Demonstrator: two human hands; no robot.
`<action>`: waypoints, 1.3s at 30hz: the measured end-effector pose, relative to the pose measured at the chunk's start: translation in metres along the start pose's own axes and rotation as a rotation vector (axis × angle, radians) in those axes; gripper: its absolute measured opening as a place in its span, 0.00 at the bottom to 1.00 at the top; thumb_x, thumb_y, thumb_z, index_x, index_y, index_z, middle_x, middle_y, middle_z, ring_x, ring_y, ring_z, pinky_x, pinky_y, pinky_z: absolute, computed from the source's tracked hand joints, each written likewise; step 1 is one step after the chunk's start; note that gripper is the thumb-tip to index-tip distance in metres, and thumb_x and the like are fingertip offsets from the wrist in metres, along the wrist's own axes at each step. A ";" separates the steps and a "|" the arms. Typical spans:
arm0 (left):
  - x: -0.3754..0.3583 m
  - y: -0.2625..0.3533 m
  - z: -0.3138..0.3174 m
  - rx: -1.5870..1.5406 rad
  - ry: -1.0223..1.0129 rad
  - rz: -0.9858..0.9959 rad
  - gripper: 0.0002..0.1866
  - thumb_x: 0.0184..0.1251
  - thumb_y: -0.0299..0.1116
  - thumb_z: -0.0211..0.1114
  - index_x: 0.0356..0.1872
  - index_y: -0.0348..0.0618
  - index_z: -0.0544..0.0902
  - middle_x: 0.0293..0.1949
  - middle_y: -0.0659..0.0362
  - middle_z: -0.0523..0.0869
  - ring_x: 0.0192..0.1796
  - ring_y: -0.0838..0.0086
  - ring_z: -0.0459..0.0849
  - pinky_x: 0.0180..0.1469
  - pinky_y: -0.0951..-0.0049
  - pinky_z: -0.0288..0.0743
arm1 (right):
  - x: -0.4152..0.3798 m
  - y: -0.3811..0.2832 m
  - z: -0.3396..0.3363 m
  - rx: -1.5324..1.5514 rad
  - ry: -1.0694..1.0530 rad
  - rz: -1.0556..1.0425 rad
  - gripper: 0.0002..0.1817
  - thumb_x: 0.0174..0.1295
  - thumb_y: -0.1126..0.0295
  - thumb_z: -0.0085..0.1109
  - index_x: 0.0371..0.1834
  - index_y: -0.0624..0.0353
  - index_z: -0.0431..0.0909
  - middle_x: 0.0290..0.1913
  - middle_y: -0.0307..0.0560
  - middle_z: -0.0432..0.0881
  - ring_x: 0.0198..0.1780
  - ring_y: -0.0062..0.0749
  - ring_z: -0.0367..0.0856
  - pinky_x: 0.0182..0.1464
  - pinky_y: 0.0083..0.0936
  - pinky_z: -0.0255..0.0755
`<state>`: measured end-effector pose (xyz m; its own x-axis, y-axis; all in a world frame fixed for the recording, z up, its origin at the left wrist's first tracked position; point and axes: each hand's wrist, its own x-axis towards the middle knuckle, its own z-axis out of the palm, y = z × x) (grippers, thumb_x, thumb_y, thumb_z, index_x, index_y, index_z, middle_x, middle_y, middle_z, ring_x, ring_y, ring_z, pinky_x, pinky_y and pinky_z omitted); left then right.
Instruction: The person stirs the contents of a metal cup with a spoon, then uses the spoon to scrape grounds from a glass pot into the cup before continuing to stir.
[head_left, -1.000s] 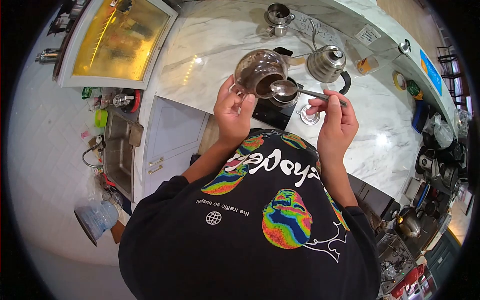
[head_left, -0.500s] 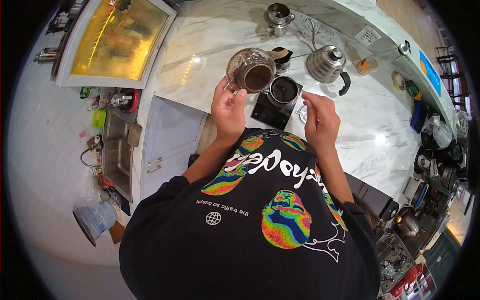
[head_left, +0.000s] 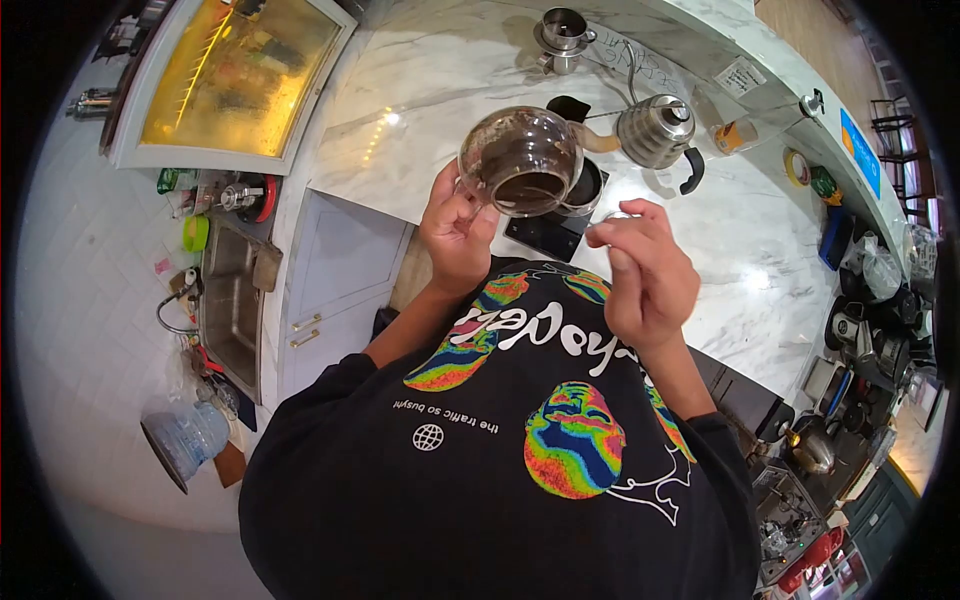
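Note:
My left hand (head_left: 460, 230) grips a round glass coffee pot (head_left: 510, 150) by its left side, with the pot tilted so its mouth faces me. Brownish residue shows inside, and a tan handle-like piece juts from its right side. Behind and below the pot, a metal-rimmed cup with dark contents (head_left: 588, 188) is partly hidden. It stands by a black scale (head_left: 535, 238). My right hand (head_left: 650, 270) is raised to the right of the cup, fingers curled in a pinch; whatever is at the fingertips is too small to make out.
A steel gooseneck kettle (head_left: 655, 135) stands at the back right of the marble counter (head_left: 430, 90). A metal drip filter on a cup (head_left: 563, 40) sits at the far edge. The sink (head_left: 235, 310) and a yellow-lit glass cabinet (head_left: 235, 80) are on the left.
The glass pot has moved right and nearer to me, covering more of the cup. My right hand has shifted slightly right and lower, its fingers curling inward.

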<state>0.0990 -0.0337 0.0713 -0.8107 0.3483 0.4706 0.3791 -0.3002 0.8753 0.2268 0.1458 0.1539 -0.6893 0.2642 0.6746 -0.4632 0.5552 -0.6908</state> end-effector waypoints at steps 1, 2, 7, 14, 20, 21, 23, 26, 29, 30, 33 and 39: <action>0.000 -0.001 -0.002 -0.020 -0.009 0.009 0.14 0.70 0.20 0.65 0.26 0.37 0.71 0.73 0.35 0.69 0.71 0.54 0.77 0.70 0.60 0.70 | 0.000 0.000 0.003 -0.016 -0.011 0.000 0.12 0.64 0.84 0.65 0.48 0.61 0.83 0.39 0.48 0.89 0.37 0.38 0.87 0.58 0.46 0.77; 0.000 0.000 -0.004 -0.017 -0.015 0.008 0.14 0.70 0.21 0.66 0.25 0.37 0.71 0.73 0.35 0.69 0.71 0.54 0.77 0.70 0.60 0.71 | 0.000 -0.001 0.005 -0.032 -0.025 -0.001 0.12 0.64 0.84 0.65 0.48 0.60 0.83 0.39 0.48 0.89 0.37 0.38 0.87 0.57 0.46 0.77; 0.000 0.010 -0.019 0.066 -0.036 0.028 0.15 0.66 0.22 0.68 0.23 0.36 0.71 0.70 0.34 0.72 0.71 0.54 0.77 0.67 0.60 0.73 | -0.003 0.000 0.017 -0.048 -0.037 0.000 0.12 0.64 0.83 0.66 0.49 0.60 0.83 0.38 0.47 0.88 0.37 0.38 0.86 0.56 0.46 0.77; 0.004 0.013 -0.031 0.009 -0.005 0.014 0.12 0.65 0.22 0.65 0.24 0.36 0.72 0.68 0.35 0.73 0.70 0.55 0.77 0.67 0.61 0.71 | -0.002 -0.011 0.035 -0.039 -0.020 0.039 0.12 0.64 0.83 0.66 0.49 0.61 0.83 0.39 0.47 0.90 0.36 0.36 0.87 0.56 0.45 0.78; 0.015 0.013 -0.045 -0.057 0.024 -0.024 0.10 0.65 0.19 0.58 0.23 0.38 0.72 0.69 0.35 0.74 0.74 0.52 0.73 0.73 0.56 0.66 | 0.009 -0.019 0.057 -0.067 0.019 0.040 0.11 0.64 0.83 0.65 0.49 0.63 0.84 0.39 0.47 0.91 0.35 0.35 0.88 0.56 0.45 0.79; 0.019 0.015 -0.048 -0.045 0.012 -0.009 0.10 0.65 0.18 0.58 0.24 0.38 0.73 0.69 0.35 0.73 0.74 0.52 0.73 0.73 0.55 0.66 | 0.012 -0.021 0.060 -0.073 0.015 0.043 0.11 0.64 0.83 0.65 0.49 0.63 0.84 0.39 0.47 0.91 0.34 0.34 0.88 0.55 0.45 0.79; 0.025 0.014 -0.055 -0.061 0.005 0.012 0.09 0.65 0.19 0.61 0.24 0.37 0.73 0.69 0.35 0.73 0.72 0.54 0.74 0.71 0.59 0.67 | 0.017 -0.023 0.068 -0.083 0.007 0.043 0.11 0.64 0.83 0.65 0.49 0.64 0.84 0.39 0.47 0.91 0.34 0.34 0.88 0.55 0.44 0.79; 0.033 0.010 -0.065 -0.092 0.013 0.026 0.11 0.64 0.22 0.66 0.25 0.36 0.73 0.67 0.36 0.73 0.68 0.59 0.77 0.67 0.65 0.70 | 0.023 -0.025 0.080 -0.097 -0.002 0.041 0.11 0.64 0.83 0.66 0.49 0.64 0.85 0.39 0.47 0.91 0.34 0.33 0.88 0.54 0.44 0.79; 0.042 0.004 -0.072 -0.071 0.010 0.040 0.11 0.63 0.22 0.67 0.24 0.37 0.73 0.68 0.35 0.73 0.68 0.58 0.77 0.67 0.65 0.70 | 0.028 -0.026 0.089 -0.128 0.008 0.035 0.12 0.63 0.83 0.66 0.49 0.64 0.85 0.38 0.47 0.90 0.33 0.33 0.87 0.53 0.43 0.79; 0.044 0.002 -0.073 -0.090 0.013 0.037 0.11 0.63 0.22 0.67 0.24 0.37 0.73 0.69 0.35 0.73 0.68 0.58 0.77 0.67 0.65 0.70 | 0.029 -0.025 0.091 -0.138 0.013 0.034 0.12 0.63 0.83 0.66 0.49 0.64 0.85 0.38 0.46 0.90 0.33 0.34 0.87 0.53 0.43 0.79; 0.049 0.003 -0.076 -0.108 0.004 0.018 0.12 0.63 0.22 0.67 0.24 0.38 0.73 0.69 0.35 0.73 0.68 0.58 0.77 0.66 0.64 0.70 | 0.032 -0.025 0.099 -0.164 0.025 0.027 0.12 0.63 0.83 0.66 0.49 0.64 0.85 0.37 0.46 0.89 0.32 0.33 0.86 0.52 0.44 0.79; 0.056 -0.003 -0.087 -0.148 -0.044 0.015 0.13 0.65 0.22 0.67 0.24 0.38 0.73 0.68 0.36 0.73 0.68 0.59 0.77 0.66 0.65 0.70 | 0.032 -0.024 0.111 -0.192 0.037 0.012 0.12 0.62 0.83 0.66 0.49 0.64 0.85 0.34 0.46 0.89 0.31 0.33 0.86 0.52 0.44 0.79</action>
<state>0.0137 -0.0904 0.0853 -0.7837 0.3802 0.4912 0.3190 -0.4322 0.8435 0.1540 0.0535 0.1633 -0.6715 0.2982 0.6783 -0.3381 0.6913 -0.6386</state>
